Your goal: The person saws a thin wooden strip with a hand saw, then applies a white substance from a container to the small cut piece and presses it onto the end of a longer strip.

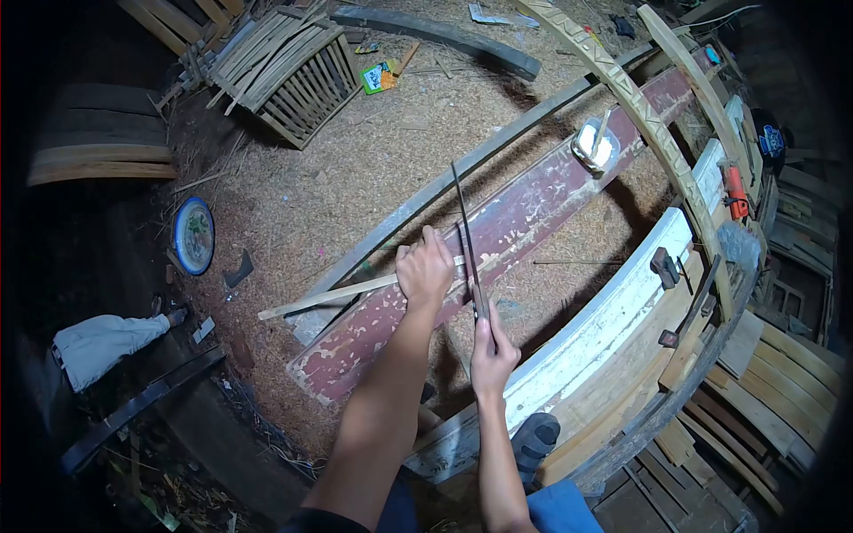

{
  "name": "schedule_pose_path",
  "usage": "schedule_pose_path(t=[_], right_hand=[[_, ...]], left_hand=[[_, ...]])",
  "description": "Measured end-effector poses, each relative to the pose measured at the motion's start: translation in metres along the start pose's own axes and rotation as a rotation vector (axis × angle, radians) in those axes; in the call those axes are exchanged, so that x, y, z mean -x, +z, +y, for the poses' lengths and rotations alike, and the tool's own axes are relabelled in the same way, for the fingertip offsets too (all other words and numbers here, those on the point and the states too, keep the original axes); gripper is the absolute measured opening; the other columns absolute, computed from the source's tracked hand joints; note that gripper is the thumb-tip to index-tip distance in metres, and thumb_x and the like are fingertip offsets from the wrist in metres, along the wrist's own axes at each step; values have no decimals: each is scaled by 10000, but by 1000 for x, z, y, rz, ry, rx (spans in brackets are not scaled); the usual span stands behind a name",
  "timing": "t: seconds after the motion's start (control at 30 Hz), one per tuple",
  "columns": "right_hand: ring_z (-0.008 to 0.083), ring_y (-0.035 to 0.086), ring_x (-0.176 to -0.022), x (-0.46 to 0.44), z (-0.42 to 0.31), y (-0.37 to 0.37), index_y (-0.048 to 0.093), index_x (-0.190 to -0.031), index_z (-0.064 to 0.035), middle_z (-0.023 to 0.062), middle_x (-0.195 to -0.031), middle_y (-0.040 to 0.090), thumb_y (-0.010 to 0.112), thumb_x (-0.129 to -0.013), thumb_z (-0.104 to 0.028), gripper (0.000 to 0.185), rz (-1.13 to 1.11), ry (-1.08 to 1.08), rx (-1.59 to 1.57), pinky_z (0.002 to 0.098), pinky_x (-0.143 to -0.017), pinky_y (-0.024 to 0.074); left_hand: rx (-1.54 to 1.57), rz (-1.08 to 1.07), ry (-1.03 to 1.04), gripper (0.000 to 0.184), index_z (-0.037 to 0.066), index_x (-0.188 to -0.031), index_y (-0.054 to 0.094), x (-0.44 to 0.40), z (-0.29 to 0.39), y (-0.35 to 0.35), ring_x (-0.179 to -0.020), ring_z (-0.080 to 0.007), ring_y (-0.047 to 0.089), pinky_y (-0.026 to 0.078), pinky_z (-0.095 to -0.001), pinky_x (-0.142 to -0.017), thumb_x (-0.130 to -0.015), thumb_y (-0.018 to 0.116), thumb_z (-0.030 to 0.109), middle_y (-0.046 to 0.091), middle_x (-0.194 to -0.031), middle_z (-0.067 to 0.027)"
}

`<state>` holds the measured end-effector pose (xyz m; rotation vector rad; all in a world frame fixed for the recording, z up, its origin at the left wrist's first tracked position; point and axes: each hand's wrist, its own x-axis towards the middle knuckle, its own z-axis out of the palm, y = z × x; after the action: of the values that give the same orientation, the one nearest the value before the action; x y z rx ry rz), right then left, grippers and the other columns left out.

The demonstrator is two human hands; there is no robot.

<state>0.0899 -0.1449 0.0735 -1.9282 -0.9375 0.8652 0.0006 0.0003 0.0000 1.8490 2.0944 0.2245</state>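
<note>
A long dark blade [464,213] with a handle at its lower end is in my right hand [494,349], whose fingers are wrapped round the handle. The blade points up and away, over a reddish-brown board [533,202] with peeling paint. My left hand [426,267] presses a thin pale wood strip [355,289] against that board, just left of the blade. The strip's far end reaches the blade, and its near end sticks out past the board's left edge. Farther along the board stands a clear container [596,147] of white material with a stick in it.
A white-painted beam [604,311] lies at the right, with clamp-like tools [664,268] beside it. A carved curved rail [653,133] crosses the upper right near an orange-red tool [736,191]. A slatted wooden crate [298,84] sits upper left. Shavings [293,213] cover the floor.
</note>
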Motion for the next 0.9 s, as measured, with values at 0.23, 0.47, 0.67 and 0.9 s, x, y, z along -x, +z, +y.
schedule_pose_path(t=[0.23,0.47,0.67,0.9], right_hand=[[302,643,-1228,-16,11,18,609,-1352,29,242,-1303,656,585,-1028,-202,399,-46,-12,-64,379,-1019,489],[280,680,-1163,-21,16,25,612,-1359,13,254,-1240,684,590,-1026,-204,398,-39,-25,-66,372,-985,505],[305,709,-1104,-17,10,21,628,-1344,5,268,-1190,696,590,-1016,-164,371,-83,19,21,384,-931,525],[325,659,-1204,-13,25,27,582,-1379,27,255,-1285,661,558,-1023,-113,384,-113,-3,-72,382,-992,501]], left_hand=[[-31,14,9,249,88,-970,554,1,-2,5,-651,-337,706,500,-432,-811,-1037,381,255,698,-682,-187],[24,15,-7,273,63,-1037,583,0,-3,5,-644,-380,696,504,-472,-824,-1036,387,253,687,-689,-222],[8,16,5,292,43,-1111,596,1,-4,5,-636,-364,691,505,-446,-794,-1025,402,243,691,-688,-207],[-8,-13,-2,317,46,-1128,601,-2,-4,2,-646,-367,688,502,-443,-791,-1032,388,261,692,-693,-207]])
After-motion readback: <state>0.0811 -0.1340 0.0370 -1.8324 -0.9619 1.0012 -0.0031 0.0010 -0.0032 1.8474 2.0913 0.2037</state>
